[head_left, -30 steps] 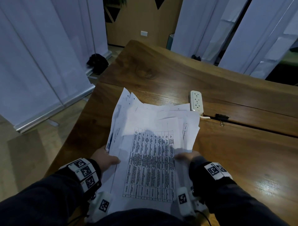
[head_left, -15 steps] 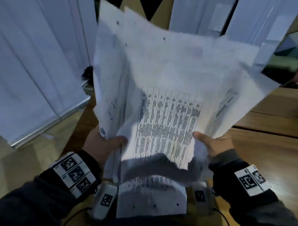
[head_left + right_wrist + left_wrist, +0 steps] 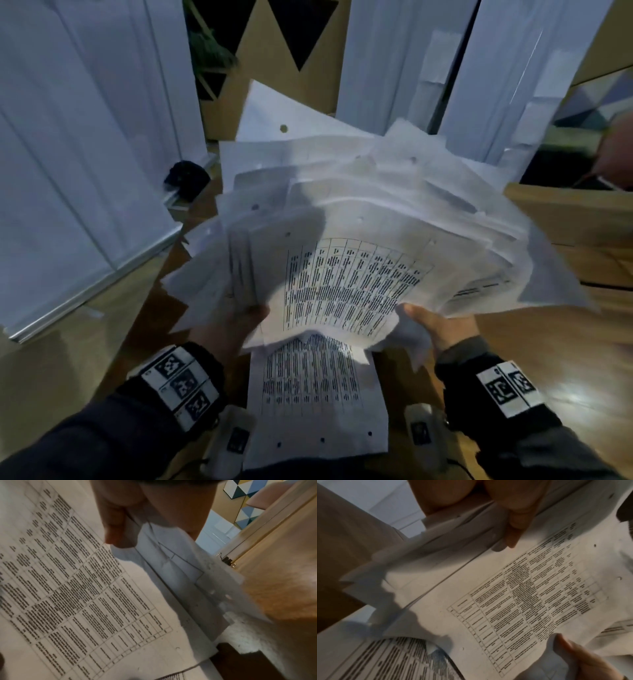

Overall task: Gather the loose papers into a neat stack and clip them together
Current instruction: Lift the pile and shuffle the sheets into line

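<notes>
A loose, fanned bundle of printed papers (image 3: 359, 240) is held in the air over the wooden table (image 3: 555, 363). My left hand (image 3: 236, 322) grips its lower left edge, thumb (image 3: 513, 534) on top. My right hand (image 3: 431, 322) grips the lower right edge, thumb (image 3: 116, 534) on the table-printed top sheet (image 3: 72, 588). The sheets are uneven, with corners sticking out at the left, right and top. One printed sheet (image 3: 315, 394) lies flat on the table beneath the bundle, between my wrists. A black binder clip (image 3: 227, 560) lies on the table at the seam, beyond the papers.
White hanging panels (image 3: 85, 171) stand to the left, past the table's left edge. A dark object (image 3: 186, 178) lies on the floor by them. The table's far section (image 3: 565, 219) runs behind the papers on the right.
The papers lay on the table a second ago. Both hands lifted them upright, then tipped them forward and lower; they are now more fanned. One sheet stayed on the table.
</notes>
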A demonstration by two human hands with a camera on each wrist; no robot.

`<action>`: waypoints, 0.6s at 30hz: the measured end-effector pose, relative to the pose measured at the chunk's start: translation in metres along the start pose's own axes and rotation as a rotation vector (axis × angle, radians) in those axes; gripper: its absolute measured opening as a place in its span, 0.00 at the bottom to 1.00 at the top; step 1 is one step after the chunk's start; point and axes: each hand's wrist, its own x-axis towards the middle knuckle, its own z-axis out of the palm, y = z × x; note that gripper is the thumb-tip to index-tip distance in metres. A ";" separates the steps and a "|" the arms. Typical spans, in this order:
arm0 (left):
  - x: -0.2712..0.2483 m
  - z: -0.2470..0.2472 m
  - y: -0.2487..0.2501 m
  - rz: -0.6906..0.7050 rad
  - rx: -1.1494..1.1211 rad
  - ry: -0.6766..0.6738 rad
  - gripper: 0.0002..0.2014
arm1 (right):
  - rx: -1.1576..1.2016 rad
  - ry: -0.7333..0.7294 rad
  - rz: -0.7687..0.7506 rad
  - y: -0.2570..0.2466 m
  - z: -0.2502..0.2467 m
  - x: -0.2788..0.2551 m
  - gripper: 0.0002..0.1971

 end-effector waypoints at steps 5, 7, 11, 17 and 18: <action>-0.010 -0.011 -0.004 -0.060 0.036 -0.057 0.09 | -0.060 -0.011 -0.091 0.001 -0.012 -0.015 0.48; -0.013 -0.009 -0.004 -0.090 -0.004 -0.102 0.10 | -0.061 -0.031 -0.072 0.006 -0.015 -0.018 0.41; -0.010 -0.005 -0.010 -0.199 0.079 -0.090 0.28 | -0.067 0.046 0.037 0.001 -0.004 -0.022 0.11; -0.006 -0.007 -0.007 0.033 0.051 -0.053 0.40 | -0.106 0.084 -0.066 -0.009 -0.004 -0.023 0.32; -0.006 -0.009 -0.003 0.056 0.063 -0.056 0.37 | -0.082 0.089 -0.091 -0.016 -0.006 -0.024 0.24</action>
